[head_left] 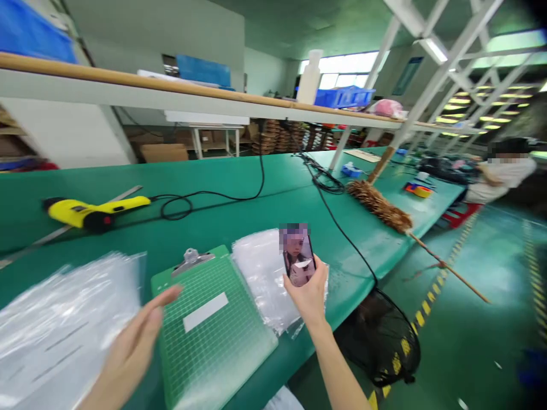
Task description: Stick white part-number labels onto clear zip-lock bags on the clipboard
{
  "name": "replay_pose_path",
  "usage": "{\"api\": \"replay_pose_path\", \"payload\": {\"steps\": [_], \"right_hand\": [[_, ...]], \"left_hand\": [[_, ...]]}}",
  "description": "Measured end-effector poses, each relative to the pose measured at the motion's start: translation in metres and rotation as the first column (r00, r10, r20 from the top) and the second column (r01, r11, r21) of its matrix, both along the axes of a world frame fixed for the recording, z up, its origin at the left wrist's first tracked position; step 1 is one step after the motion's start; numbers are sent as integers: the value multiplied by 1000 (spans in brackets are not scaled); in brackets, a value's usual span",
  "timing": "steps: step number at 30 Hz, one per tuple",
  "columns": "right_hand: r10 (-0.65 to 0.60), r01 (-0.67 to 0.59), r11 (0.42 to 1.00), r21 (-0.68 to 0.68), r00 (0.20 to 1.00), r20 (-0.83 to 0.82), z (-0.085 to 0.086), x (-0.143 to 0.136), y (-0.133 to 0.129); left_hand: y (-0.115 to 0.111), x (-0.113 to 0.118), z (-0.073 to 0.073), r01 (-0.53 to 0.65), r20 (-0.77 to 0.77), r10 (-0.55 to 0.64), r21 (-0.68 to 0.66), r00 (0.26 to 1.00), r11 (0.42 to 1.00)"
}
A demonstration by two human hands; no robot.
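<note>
- The left hand (134,344) is nearest, its fingers stretched out, grasping nothing that shows; it reaches over the left edge of the green gridded clipboard (222,347), and whether it touches the board cannot be told.
- The right hand (311,296) grips the smartphone (299,261) low down; the step in hand looks like holding it up with the screen facing the wearer.
- To do this well, I would pinch the phone by its side edges, thumb clear of the screen, wrist steady and the case tilted toward the eyes.
- The free left hand could best support the phone's lower corner, since a grip this low may let the top tip.
- The phone lies between the right thumb on its left side and the other fingers around its right side and back, partly hidden; its upper part stands clear above them, well apart from the left fingers.
- Behind the phone in view are clear plastic bags (258,285), beside the clipboard on the green surface (239,222); any gap between phone and bags is hard to judge.
- Farther off lie a yellow corded power tool (77,212) and a feather duster (380,208).
</note>
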State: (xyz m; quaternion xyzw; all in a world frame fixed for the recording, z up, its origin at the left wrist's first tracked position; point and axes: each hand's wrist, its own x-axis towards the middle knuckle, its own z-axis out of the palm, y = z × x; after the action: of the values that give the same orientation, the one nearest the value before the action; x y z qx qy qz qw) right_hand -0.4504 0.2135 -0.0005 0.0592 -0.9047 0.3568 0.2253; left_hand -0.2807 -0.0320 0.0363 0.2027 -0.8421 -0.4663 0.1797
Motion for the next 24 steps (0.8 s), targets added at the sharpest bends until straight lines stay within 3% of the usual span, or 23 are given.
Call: {"api": "replay_pose_path", "payload": {"steps": [2, 4, 5, 6, 8, 10, 12, 14, 16, 18, 24], "right_hand": [[183, -187, 965, -186, 982, -40, 9, 30, -39], [332, -332, 879, -342, 941, -59, 19, 60, -69], [390, -377, 836, -399, 919, -51, 23, 73, -79], [451, -416, 792, -447, 892, -32, 26, 83, -86], [603, -474, 659, -584, 797, 32, 30, 96, -94], [781, -470, 449, -760, 620, 78, 29, 98, -95], [904, -377, 262, -888, 417, 89, 29, 95, -93], [965, -288, 161, -944, 245, 90, 30, 89, -91], [989, -242, 123, -963, 109, 99, 34, 85, -90], [995, -231, 101, -968, 25, 98, 38, 82, -89], [997, -237, 68, -969, -29, 77, 35, 79, -91]], "left_hand": [[31, -17, 10, 125, -165, -70, 350, 984, 928], [54, -41, 16, 249, -294, -87, 576, 952, 779], [60, -51, 18, 247, -339, -13, 659, 941, 710], [63, -58, 20, 215, -354, 69, 700, 933, 681], [60, -61, 22, 149, -357, 183, 726, 916, 672], [53, -53, 24, 97, -352, 247, 727, 903, 680], [46, -43, 25, 74, -350, 282, 734, 893, 676], [42, -35, 27, 60, -345, 302, 740, 889, 670], [41, -32, 30, 50, -337, 315, 748, 887, 662], [41, -32, 33, 44, -329, 324, 758, 887, 650], [43, -30, 39, 26, -294, 334, 785, 895, 620]]}}
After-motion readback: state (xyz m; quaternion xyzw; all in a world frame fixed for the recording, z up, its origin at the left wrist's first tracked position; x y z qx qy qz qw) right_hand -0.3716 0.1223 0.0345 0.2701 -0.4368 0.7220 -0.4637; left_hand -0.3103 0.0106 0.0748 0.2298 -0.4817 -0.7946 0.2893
